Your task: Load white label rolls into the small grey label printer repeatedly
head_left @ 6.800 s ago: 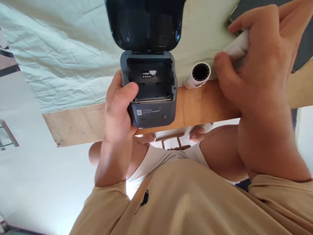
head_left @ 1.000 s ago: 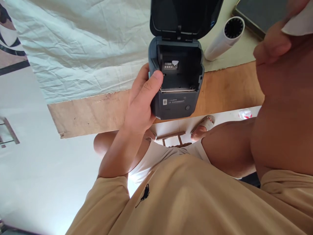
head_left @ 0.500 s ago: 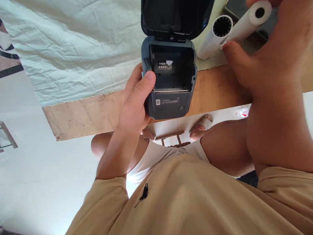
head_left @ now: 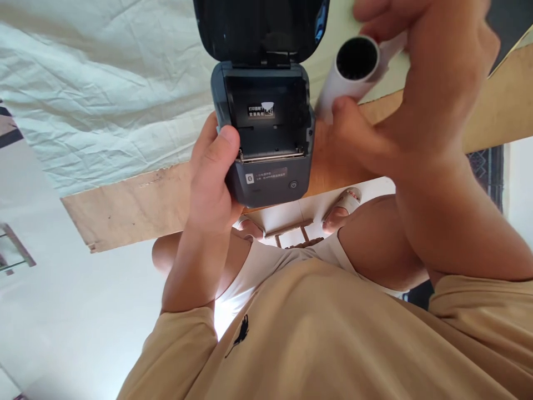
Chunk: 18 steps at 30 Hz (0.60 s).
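My left hand [head_left: 214, 178] grips the left side of a dark blue-grey portable label printer [head_left: 270, 180], thumb on its front edge. The printer's black lid [head_left: 262, 28] is swung up, and its inner bay shows a printed sticker but no roll. To the right, my right hand [head_left: 425, 94] is closed around a white paper roll [head_left: 333, 89] with a wide, dark hollow core facing me. The thumb presses its near side. Another strip of white [head_left: 393, 51] shows between the roll and my fingers; its shape is partly hidden.
Beneath my hands is a wooden table [head_left: 125, 208] partly covered by a pale green cloth [head_left: 104, 83]. A dark flat object [head_left: 510, 28] lies at the upper right. My legs and a wooden rung [head_left: 289, 229] are below the table's edge.
My right hand has moved left with the white roll, bringing it close to the printer's right side. In view, the printer and my left hand have shifted somewhat left. The lid stays up.
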Available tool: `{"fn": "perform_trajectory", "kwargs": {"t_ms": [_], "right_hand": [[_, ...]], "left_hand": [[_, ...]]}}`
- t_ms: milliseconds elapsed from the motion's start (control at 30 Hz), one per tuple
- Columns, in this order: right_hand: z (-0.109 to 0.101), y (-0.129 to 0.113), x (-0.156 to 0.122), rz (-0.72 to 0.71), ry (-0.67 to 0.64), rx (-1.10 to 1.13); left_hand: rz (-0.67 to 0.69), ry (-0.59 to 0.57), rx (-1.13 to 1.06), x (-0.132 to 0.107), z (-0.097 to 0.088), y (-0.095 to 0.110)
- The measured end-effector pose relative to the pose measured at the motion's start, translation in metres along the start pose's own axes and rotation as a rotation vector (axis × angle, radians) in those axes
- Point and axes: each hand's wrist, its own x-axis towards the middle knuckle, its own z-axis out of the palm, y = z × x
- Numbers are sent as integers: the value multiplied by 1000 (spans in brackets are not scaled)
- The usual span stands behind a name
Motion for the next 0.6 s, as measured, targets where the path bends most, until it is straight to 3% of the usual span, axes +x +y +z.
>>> {"fn": "perform_trajectory", "kwargs": {"t_ms": [133,367,600], "right_hand": [[6,-13,-14,-94,-57,99],[16,-16,-25,22,-145,124],[2,-10,-13,-43,-71,187]], "left_hand": [[-1,22,14,-4,-10,-4],[107,-4,-49,-14,-30,-11],[95,4,14,-14,-30,-3]]}}
